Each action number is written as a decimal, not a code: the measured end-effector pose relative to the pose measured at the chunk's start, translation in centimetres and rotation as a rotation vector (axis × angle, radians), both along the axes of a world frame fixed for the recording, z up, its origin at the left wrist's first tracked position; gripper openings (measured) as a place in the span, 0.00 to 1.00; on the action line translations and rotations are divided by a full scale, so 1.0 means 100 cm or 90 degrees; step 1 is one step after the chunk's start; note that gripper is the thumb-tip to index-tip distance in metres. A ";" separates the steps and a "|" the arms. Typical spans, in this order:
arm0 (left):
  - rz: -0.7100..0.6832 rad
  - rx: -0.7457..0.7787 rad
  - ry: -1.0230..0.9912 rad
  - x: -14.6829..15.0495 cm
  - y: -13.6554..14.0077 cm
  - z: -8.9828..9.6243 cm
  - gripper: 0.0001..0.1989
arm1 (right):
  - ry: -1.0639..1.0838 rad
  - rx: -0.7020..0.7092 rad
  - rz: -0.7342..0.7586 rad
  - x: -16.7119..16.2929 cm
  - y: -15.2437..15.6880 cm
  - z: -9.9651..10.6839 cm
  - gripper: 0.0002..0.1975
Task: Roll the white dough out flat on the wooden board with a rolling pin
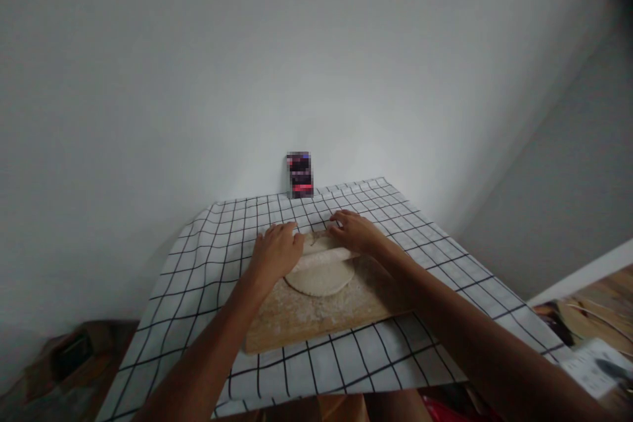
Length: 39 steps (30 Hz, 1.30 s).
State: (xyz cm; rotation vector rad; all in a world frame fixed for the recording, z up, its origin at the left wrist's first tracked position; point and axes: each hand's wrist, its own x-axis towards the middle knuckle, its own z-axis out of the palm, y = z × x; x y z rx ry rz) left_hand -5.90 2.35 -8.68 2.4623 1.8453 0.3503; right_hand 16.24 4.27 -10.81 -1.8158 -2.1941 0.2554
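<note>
A pale rolling pin (pixel 324 258) lies across a flat round of dough (pixel 322 280) on a floured wooden board (pixel 301 323). My left hand (pixel 277 247) is over the pin's left end, with the thumb near the dough's edge. Over its right end lies my right hand (pixel 359 232), fingers bent forward past the pin. Both hands cover the ends of the pin. Dough shows in front of the pin and behind it, between my hands.
A white tablecloth with black checks (pixel 198 283) lies under the board. Against the wall stands a small dark pixelated object (pixel 301 175). A cardboard box (pixel 69 356) is low at left; a white object (pixel 596 366) is at lower right.
</note>
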 end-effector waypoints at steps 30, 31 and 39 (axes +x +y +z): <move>0.057 0.022 0.062 0.005 0.023 0.007 0.24 | -0.011 0.032 -0.005 -0.014 0.046 0.007 0.22; 0.063 0.019 0.066 0.004 0.025 0.007 0.24 | -0.011 0.027 -0.001 -0.014 0.049 0.006 0.21; 0.040 0.043 0.081 0.005 0.027 0.003 0.23 | -0.012 0.012 -0.004 -0.009 0.036 -0.006 0.19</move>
